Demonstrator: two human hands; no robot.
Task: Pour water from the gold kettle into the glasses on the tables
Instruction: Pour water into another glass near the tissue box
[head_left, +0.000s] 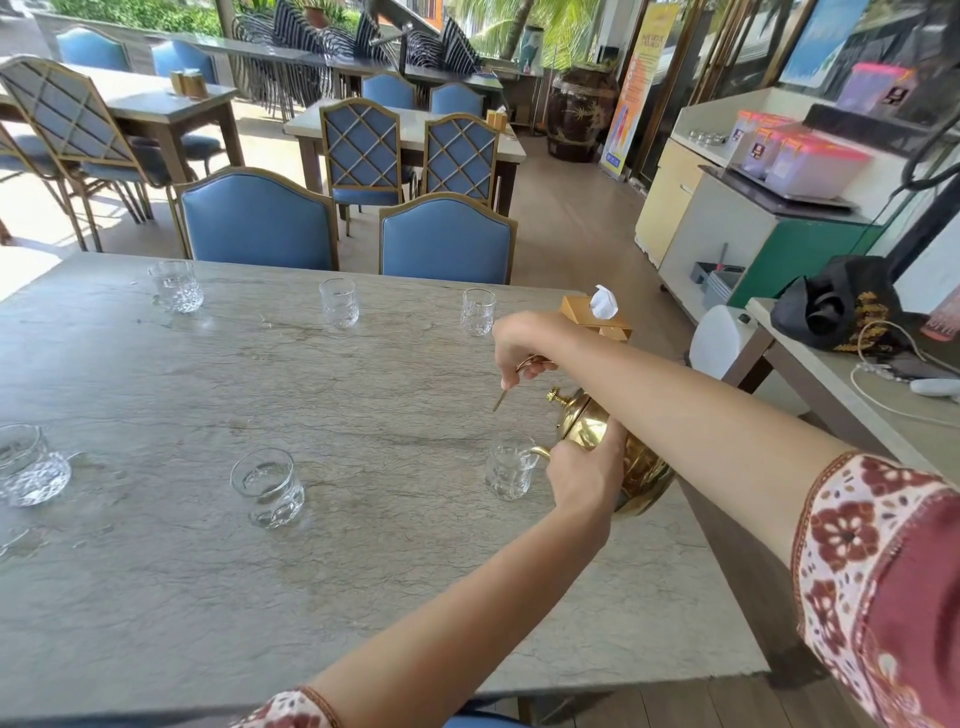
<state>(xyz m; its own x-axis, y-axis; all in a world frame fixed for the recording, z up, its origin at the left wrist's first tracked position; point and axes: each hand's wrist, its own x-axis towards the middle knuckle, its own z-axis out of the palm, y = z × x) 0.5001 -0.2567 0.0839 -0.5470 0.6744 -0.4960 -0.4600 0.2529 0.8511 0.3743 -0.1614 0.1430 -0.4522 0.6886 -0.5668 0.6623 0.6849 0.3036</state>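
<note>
The gold kettle (631, 457) is tilted over a clear glass (510, 473) near the table's right edge, its spout at the glass rim. My right hand (524, 343) is shut on the kettle's handle from above. My left hand (587, 467) grips the kettle's body beside the spout. Several more clear glasses stand on the grey stone table (363, 571): one at the front middle (267, 486), one at the far left (31, 465), and three along the far edge (176, 286), (338, 302), (478, 312).
A wooden tissue box (597, 314) stands at the table's far right corner. Two blue chairs (447, 236) are tucked in along the far side. To the right is a side table (852, 395) with a black bag and cables.
</note>
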